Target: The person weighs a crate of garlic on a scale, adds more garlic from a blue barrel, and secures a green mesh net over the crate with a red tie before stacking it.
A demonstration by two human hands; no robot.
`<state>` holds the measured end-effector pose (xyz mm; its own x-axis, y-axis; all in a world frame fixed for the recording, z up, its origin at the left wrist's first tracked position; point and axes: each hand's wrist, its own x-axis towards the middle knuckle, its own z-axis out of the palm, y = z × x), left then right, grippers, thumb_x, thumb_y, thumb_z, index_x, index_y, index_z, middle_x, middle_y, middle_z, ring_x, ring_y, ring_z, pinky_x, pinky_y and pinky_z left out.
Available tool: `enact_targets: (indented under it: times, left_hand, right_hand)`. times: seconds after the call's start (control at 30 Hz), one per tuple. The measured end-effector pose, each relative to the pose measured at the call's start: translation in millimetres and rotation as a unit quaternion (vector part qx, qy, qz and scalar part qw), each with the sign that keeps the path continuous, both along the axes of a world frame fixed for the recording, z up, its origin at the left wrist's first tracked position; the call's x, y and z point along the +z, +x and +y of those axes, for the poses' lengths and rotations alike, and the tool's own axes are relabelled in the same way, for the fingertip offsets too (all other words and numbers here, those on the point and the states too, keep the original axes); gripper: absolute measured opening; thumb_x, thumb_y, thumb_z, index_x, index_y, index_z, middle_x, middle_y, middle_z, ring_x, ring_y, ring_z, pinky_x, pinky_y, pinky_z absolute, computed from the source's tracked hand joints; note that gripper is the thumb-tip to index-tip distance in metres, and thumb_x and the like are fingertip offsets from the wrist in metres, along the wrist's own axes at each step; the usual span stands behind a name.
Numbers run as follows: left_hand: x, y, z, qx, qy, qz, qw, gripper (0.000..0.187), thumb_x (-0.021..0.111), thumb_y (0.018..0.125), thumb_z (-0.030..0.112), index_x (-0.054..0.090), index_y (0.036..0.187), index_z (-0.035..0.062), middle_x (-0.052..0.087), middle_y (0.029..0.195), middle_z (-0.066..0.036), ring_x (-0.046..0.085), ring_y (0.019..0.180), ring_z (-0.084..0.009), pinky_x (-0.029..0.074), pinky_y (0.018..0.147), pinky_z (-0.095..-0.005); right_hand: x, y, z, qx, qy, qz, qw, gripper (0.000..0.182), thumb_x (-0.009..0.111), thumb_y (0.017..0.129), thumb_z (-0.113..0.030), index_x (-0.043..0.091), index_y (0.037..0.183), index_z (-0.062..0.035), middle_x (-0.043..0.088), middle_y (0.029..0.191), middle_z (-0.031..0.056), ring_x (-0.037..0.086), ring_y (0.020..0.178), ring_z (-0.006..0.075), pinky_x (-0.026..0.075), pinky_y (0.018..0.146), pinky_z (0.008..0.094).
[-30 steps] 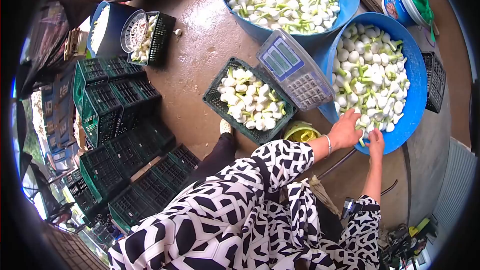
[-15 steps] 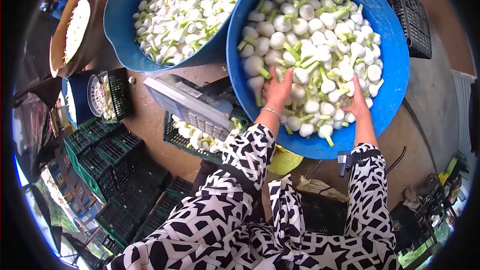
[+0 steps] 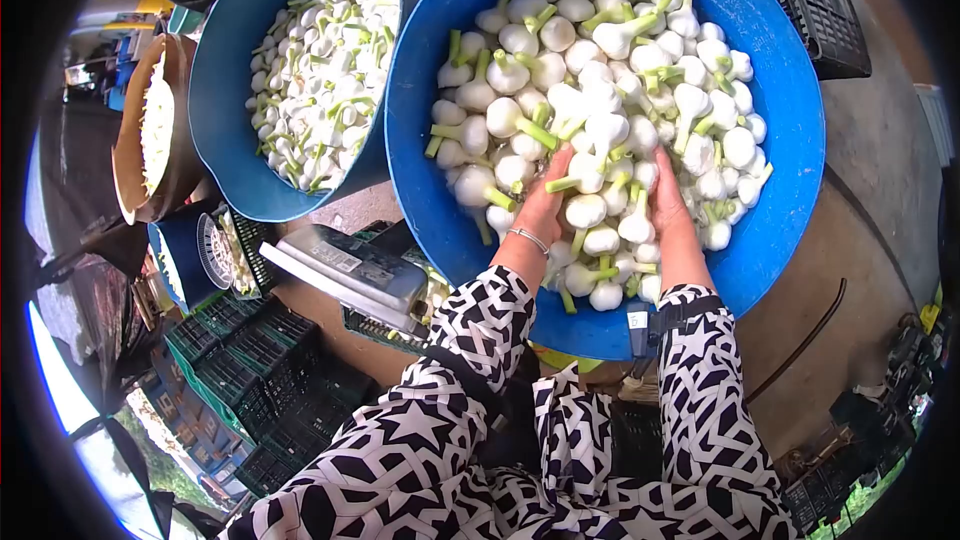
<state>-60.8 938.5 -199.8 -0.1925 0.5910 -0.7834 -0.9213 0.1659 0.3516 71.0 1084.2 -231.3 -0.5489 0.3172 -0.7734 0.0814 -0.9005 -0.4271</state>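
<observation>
A large blue tub is filled with white garlic bulbs with short green stems. My left hand, with a bracelet at the wrist, is sunk among the bulbs on the near side. Facing it from the right, my right hand has its palm turned inward. Several bulbs are gathered between the two hands, pressed from both sides. The fingertips are partly hidden under garlic.
Left of the tub stands a second blue tub of garlic, beyond it a brown tub. A scale sits over a crate at lower left. Dark crates are stacked farther left; another black crate is at upper right.
My hands have moved closer together and dug in around a group of bulbs. Before, they were apart with fingers spread on the garlic. The view has shifted too.
</observation>
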Motion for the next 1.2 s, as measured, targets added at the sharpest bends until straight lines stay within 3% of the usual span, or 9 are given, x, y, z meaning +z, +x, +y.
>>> enact_targets:
  times: [0.03, 0.1, 0.17, 0.27, 0.5, 0.77, 0.97, 1.03, 1.2]
  left_hand:
    - [-5, 1, -1, 0.019, 0.027, 0.022, 0.999, 0.079, 0.060, 0.084, 0.059, 0.040, 0.140, 0.0060, 0.048, 0.135, -0.012, 0.052, 0.117, -0.0249, 0.044, 0.097, -0.0427]
    - [28, 3, -3, 0.053, 0.007, -0.023, 0.998, 0.068, 0.062, 0.086, 0.054, 0.048, 0.131, 0.0058, 0.056, 0.121, -0.009, 0.056, 0.109, -0.0217, 0.053, 0.082, -0.0409]
    - [29, 6, -3, 0.058, -0.006, -0.003, 0.998, 0.064, 0.060, 0.083, 0.056, 0.049, 0.129, 0.0128, 0.058, 0.117, -0.011, 0.061, 0.100, -0.0276, 0.054, 0.077, -0.0502]
    - [38, 8, 1, 0.054, -0.053, 0.092, 0.993, 0.055, 0.060, 0.085, 0.047, 0.050, 0.124, 0.0105, 0.058, 0.110, -0.011, 0.062, 0.094, -0.0268, 0.056, 0.070, -0.0469]
    - [94, 12, 0, 0.057, -0.061, 0.097, 0.992, 0.074, 0.068, 0.078, 0.035, 0.036, 0.139, 0.0058, 0.052, 0.124, -0.015, 0.055, 0.107, -0.0253, 0.049, 0.085, -0.0396]
    - [149, 13, -18, 0.045, -0.008, 0.133, 0.990, 0.080, 0.068, 0.079, 0.032, 0.026, 0.144, 0.0111, 0.051, 0.124, -0.016, 0.057, 0.104, -0.0287, 0.054, 0.073, -0.0448]
    - [214, 42, -100, 0.071, 0.089, 0.048, 0.992, 0.083, 0.070, 0.079, 0.028, 0.024, 0.146, 0.0086, 0.054, 0.121, -0.016, 0.055, 0.108, -0.0259, 0.051, 0.081, -0.0369]
    - [238, 46, -148, 0.015, 0.020, 0.095, 0.995, 0.084, 0.072, 0.078, 0.028, 0.026, 0.146, 0.0075, 0.055, 0.123, -0.015, 0.054, 0.109, -0.0226, 0.046, 0.089, -0.0324]
    - [211, 82, -269, 0.073, 0.004, 0.022, 0.997, 0.084, 0.072, 0.079, 0.027, 0.025, 0.146, 0.0086, 0.056, 0.121, -0.014, 0.056, 0.106, -0.0217, 0.049, 0.085, -0.0334]
  right_hand:
    - [-2, 1, -4, -0.019, -0.012, 0.047, 0.999, 0.060, 0.056, 0.085, -0.058, 0.056, 0.124, -0.0131, 0.063, 0.113, 0.0048, 0.058, 0.104, 0.0219, 0.049, 0.088, 0.0395]
    - [10, 11, -14, -0.033, -0.042, 0.016, 0.998, 0.056, 0.058, 0.084, -0.054, 0.057, 0.122, -0.0128, 0.064, 0.111, 0.0050, 0.059, 0.101, 0.0239, 0.048, 0.089, 0.0395]
    - [25, 11, -15, -0.049, -0.008, 0.029, 0.998, 0.054, 0.059, 0.083, -0.051, 0.058, 0.121, -0.0131, 0.063, 0.111, 0.0056, 0.059, 0.100, 0.0237, 0.048, 0.090, 0.0399]
    - [50, 11, -18, -0.055, 0.002, -0.026, 0.998, 0.055, 0.061, 0.081, -0.049, 0.057, 0.122, -0.0129, 0.063, 0.112, 0.0056, 0.059, 0.102, 0.0227, 0.047, 0.091, 0.0390]
    - [90, 12, -21, -0.073, 0.061, 0.011, 0.995, 0.054, 0.059, 0.083, -0.045, 0.056, 0.123, -0.0082, 0.063, 0.114, 0.0090, 0.058, 0.106, 0.0253, 0.046, 0.095, 0.0393]
    - [178, 15, -54, -0.104, 0.088, 0.038, 0.990, 0.053, 0.054, 0.087, -0.043, 0.053, 0.126, -0.0067, 0.061, 0.118, 0.0084, 0.057, 0.110, 0.0254, 0.044, 0.097, 0.0388]
    - [234, 55, -139, -0.137, 0.133, 0.028, 0.981, 0.052, 0.048, 0.091, -0.042, 0.049, 0.129, -0.0065, 0.059, 0.124, 0.0092, 0.055, 0.114, 0.0259, 0.044, 0.098, 0.0404]
    - [253, 66, -186, -0.129, 0.144, 0.019, 0.981, 0.052, 0.046, 0.092, -0.042, 0.047, 0.131, -0.0062, 0.057, 0.126, 0.0100, 0.054, 0.117, 0.0265, 0.044, 0.100, 0.0419]
    - [256, 87, -308, -0.115, 0.097, -0.034, 0.988, 0.053, 0.046, 0.092, -0.041, 0.045, 0.133, -0.0068, 0.055, 0.129, 0.0106, 0.053, 0.118, 0.0273, 0.043, 0.100, 0.0423]
